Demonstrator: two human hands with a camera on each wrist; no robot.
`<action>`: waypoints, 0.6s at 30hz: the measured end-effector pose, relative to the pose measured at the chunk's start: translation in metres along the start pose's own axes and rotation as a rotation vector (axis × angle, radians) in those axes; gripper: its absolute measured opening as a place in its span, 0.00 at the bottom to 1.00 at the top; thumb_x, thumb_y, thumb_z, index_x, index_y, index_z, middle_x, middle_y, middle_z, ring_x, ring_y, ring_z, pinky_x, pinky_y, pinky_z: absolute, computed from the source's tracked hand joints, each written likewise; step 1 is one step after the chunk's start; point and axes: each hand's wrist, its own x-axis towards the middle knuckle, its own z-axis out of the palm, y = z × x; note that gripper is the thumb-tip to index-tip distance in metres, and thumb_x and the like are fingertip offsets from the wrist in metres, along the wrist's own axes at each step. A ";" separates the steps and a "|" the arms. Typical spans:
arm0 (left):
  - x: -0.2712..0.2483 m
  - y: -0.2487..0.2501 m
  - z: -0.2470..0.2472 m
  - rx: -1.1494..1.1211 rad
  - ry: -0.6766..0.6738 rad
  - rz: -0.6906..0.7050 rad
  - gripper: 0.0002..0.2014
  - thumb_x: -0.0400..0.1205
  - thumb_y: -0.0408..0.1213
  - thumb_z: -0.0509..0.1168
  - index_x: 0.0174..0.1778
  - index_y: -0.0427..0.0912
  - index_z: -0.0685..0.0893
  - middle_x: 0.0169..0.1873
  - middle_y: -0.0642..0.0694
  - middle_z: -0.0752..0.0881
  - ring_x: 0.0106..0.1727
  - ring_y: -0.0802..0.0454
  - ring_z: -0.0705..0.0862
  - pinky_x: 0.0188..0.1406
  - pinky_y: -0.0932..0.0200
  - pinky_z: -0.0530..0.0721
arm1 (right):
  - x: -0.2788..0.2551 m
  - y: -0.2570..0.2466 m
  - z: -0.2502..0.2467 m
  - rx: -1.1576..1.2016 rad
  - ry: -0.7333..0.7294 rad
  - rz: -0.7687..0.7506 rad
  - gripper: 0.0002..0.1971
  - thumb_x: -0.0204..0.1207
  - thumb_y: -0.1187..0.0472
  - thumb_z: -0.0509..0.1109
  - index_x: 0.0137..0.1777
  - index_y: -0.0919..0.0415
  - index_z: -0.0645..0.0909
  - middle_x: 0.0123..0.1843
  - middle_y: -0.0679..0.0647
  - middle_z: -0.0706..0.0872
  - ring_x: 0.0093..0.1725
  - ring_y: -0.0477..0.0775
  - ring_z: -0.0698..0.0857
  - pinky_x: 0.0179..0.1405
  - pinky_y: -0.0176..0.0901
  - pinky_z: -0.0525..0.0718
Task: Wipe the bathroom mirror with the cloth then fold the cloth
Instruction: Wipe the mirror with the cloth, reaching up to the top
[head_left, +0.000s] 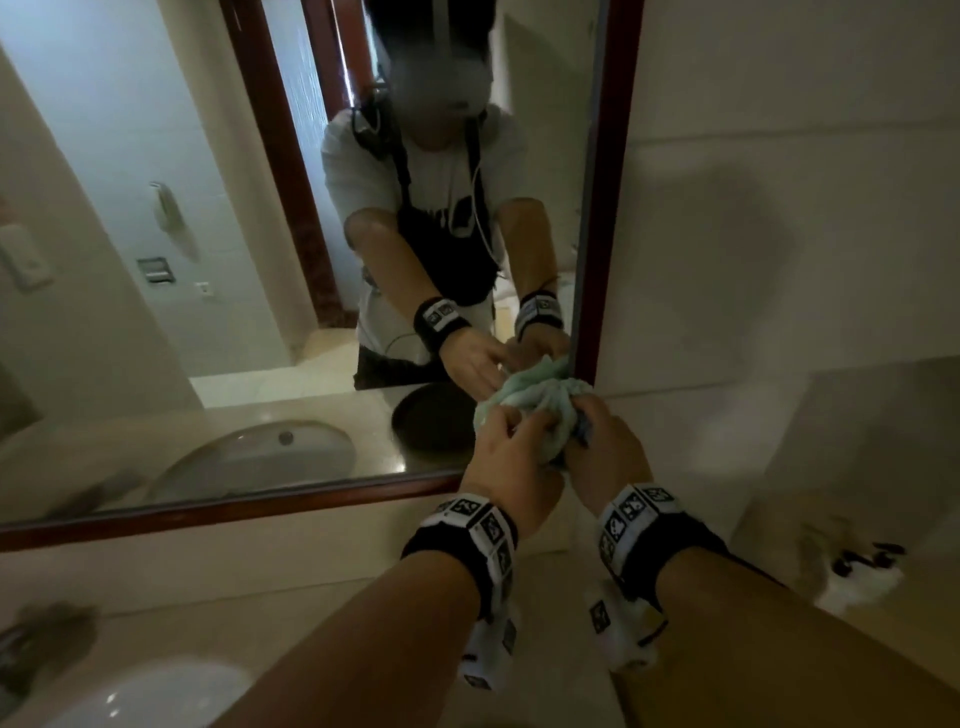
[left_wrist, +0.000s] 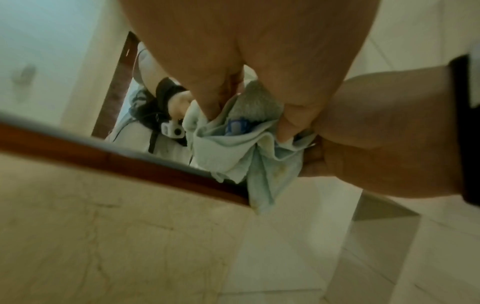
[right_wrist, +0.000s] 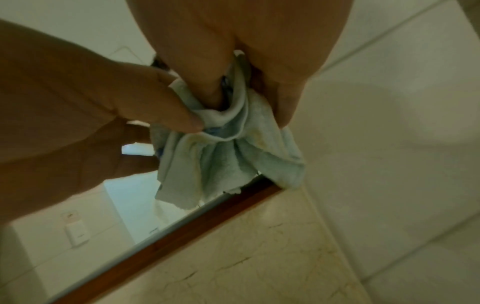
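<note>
Left hand (head_left: 511, 447) pinching the bunched cloth (head_left: 530, 400), right hand (head_left: 605, 441) clamped on its other side, down at the mirror (head_left: 208, 260) frame's lower right corner. Best to find two corners, pull taut, shake flat, then fold edge to edge.

Bunched cloth (head_left: 535, 402) between both hands

We cannot see the cloth (head_left: 530, 410) where the fingers cover its near part. The mirror (head_left: 208, 260) runs past the left edge, and the blue mark in the folds is unreadable.
</note>
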 end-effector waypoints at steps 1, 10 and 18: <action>-0.005 -0.008 0.007 -0.032 0.009 -0.025 0.31 0.79 0.44 0.72 0.80 0.51 0.75 0.74 0.42 0.69 0.77 0.39 0.70 0.80 0.53 0.71 | -0.004 0.001 0.005 -0.019 -0.027 0.036 0.20 0.79 0.46 0.60 0.70 0.35 0.71 0.61 0.57 0.85 0.56 0.64 0.85 0.55 0.55 0.85; -0.031 -0.059 0.023 -0.593 0.009 -0.575 0.28 0.70 0.53 0.78 0.60 0.41 0.81 0.59 0.41 0.83 0.50 0.46 0.87 0.30 0.64 0.82 | -0.030 -0.016 0.046 0.182 -0.133 0.154 0.28 0.74 0.42 0.68 0.76 0.36 0.72 0.70 0.45 0.80 0.63 0.54 0.82 0.60 0.57 0.86; -0.034 -0.120 -0.021 -0.858 -0.236 -0.910 0.33 0.85 0.64 0.59 0.77 0.42 0.78 0.59 0.37 0.89 0.51 0.39 0.88 0.42 0.51 0.90 | -0.024 -0.050 0.107 0.231 -0.055 0.163 0.22 0.76 0.54 0.75 0.70 0.44 0.78 0.63 0.45 0.78 0.62 0.53 0.81 0.61 0.57 0.86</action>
